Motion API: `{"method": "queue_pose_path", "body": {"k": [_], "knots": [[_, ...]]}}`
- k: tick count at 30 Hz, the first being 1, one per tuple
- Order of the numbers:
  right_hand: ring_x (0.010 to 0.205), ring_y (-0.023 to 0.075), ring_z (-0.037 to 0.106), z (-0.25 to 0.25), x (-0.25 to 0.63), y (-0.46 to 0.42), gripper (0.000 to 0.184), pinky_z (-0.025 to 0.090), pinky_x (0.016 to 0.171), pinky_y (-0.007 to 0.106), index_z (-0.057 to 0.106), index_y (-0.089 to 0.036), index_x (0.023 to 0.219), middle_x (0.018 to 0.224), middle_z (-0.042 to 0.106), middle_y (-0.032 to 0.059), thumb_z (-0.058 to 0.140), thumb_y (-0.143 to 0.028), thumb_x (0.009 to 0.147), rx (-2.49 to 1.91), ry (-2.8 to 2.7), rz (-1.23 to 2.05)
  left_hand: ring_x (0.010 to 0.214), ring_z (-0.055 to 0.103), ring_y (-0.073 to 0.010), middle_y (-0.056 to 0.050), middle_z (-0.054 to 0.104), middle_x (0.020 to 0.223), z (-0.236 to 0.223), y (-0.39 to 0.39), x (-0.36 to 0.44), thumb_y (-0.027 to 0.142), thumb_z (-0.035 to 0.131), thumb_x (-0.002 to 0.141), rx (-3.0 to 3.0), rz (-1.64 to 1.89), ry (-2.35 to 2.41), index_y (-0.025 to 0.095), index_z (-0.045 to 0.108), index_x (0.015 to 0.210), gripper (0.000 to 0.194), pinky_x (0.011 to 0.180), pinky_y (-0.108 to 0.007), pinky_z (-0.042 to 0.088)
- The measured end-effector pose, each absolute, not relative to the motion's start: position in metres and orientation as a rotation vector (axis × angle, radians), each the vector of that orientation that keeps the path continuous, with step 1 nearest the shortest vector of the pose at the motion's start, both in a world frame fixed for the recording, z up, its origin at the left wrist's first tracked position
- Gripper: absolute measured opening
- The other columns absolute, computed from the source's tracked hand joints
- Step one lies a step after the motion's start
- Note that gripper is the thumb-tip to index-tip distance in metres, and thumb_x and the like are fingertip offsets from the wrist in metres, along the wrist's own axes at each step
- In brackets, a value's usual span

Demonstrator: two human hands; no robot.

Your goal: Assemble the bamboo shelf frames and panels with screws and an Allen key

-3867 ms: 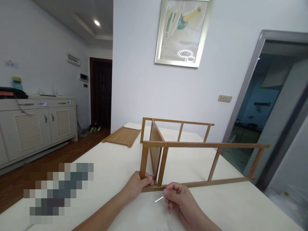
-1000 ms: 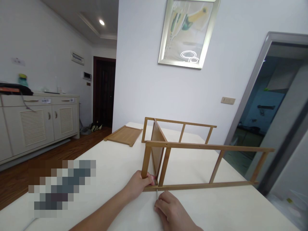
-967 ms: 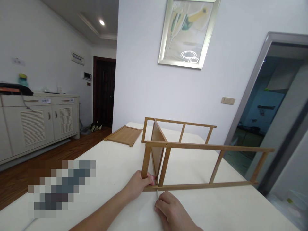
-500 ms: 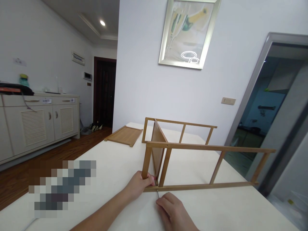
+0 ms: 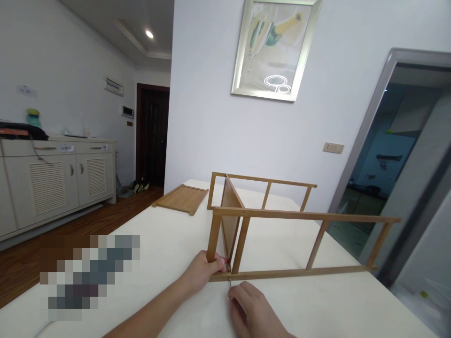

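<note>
Currently, both hands are closed on something. The left hand (image 5: 204, 270) grips the bottom of the end crossbar (image 5: 213, 237) of the near wooden side frame (image 5: 299, 215), its fingertips beside the foot of the upright wooden panel (image 5: 234, 213). The right hand (image 5: 253, 305), at six o'clock, pinches a thin metal rod (image 5: 230, 283), perhaps a hex key, though too little shows to be certain; its far end meets the lower rail (image 5: 282, 273) just below that panel. The near side frame stands on its long edge on the white tabletop (image 5: 327, 300), stretching toward three o'clock, with the panel running back from it to a matching far side frame (image 5: 260, 179). A second wooden panel (image 5: 183, 198) lies flat at eight o'clock, apart from the frames. Beyond, a framed picture (image 5: 276, 49) hangs at one o'clock, and a louvred cabinet (image 5: 59, 178) stands at nine o'clock.
</note>
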State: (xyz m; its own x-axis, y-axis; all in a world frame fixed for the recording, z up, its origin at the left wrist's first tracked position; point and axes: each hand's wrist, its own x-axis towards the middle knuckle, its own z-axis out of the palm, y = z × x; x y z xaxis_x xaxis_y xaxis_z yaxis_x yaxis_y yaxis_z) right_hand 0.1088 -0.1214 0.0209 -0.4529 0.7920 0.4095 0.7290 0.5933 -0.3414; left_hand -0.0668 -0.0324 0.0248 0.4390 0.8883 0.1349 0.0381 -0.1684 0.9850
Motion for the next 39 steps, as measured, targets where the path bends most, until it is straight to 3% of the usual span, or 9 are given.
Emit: {"method": "queue_pose_path", "body": {"k": [8, 13, 19, 29, 39], "knots": [[0.065, 0.0135, 0.052, 0.024, 0.119, -0.12, 0.014, 0.039, 0.058, 0.024, 0.045, -0.022, 0.076, 0.074, 0.057, -0.0001, 0.046, -0.009, 0.081, -1.32, -2.149, 0.38, 0.098, 0.062, -0.0264, -0.007, 0.071, 0.077, 0.026, -0.033, -0.067, 0.044, 0.059, 0.074, 1.577, 0.93, 0.862, 0.017, 0.066, 0.06, 0.031, 0.081, -0.032, 0.044], [0.079, 0.0175, 0.053, 0.029, 0.123, -0.124, 0.017, 0.043, 0.069, 0.028, 0.048, -0.021, 0.074, 0.087, 0.059, 0.0054, 0.045, -0.007, 0.085, -1.278, -2.381, 0.107, 0.097, 0.063, -0.0266, -0.007, 0.072, 0.08, 0.025, -0.033, -0.066, 0.045, 0.06, 0.073, 1.561, 0.933, 0.862, 0.016, 0.067, 0.061, 0.032, 0.08, -0.032, 0.044], [0.074, 0.0189, 0.05, 0.032, 0.116, -0.126, 0.016, 0.041, 0.067, 0.031, 0.051, -0.02, 0.072, 0.079, 0.057, 0.0048, 0.052, -0.006, 0.08, -1.201, -2.56, -0.227, 0.099, 0.062, -0.0278, -0.008, 0.072, 0.079, 0.022, -0.031, -0.066, 0.046, 0.06, 0.073, 1.563, 0.948, 0.857, 0.016, 0.067, 0.061, 0.033, 0.085, -0.035, 0.044], [0.082, 0.0172, 0.056, 0.025, 0.127, -0.117, 0.017, 0.044, 0.071, 0.027, 0.053, -0.02, 0.072, 0.085, 0.058, 0.0053, 0.047, -0.009, 0.084, -1.148, -2.391, 0.162, 0.101, 0.062, -0.0284, -0.009, 0.073, 0.085, 0.02, -0.03, -0.067, 0.048, 0.061, 0.073, 1.558, 0.925, 0.843, 0.016, 0.069, 0.064, 0.035, 0.087, -0.036, 0.044], [0.072, 0.0148, 0.058, 0.027, 0.122, -0.119, 0.015, 0.043, 0.066, 0.023, 0.059, -0.02, 0.074, 0.076, 0.062, 0.0019, 0.052, -0.011, 0.083, -1.326, -2.284, 0.343, 0.101, 0.062, -0.0279, -0.009, 0.072, 0.081, 0.022, -0.032, -0.068, 0.045, 0.06, 0.076, 1.579, 0.931, 0.853, 0.015, 0.069, 0.064, 0.033, 0.086, -0.035, 0.044]]}}
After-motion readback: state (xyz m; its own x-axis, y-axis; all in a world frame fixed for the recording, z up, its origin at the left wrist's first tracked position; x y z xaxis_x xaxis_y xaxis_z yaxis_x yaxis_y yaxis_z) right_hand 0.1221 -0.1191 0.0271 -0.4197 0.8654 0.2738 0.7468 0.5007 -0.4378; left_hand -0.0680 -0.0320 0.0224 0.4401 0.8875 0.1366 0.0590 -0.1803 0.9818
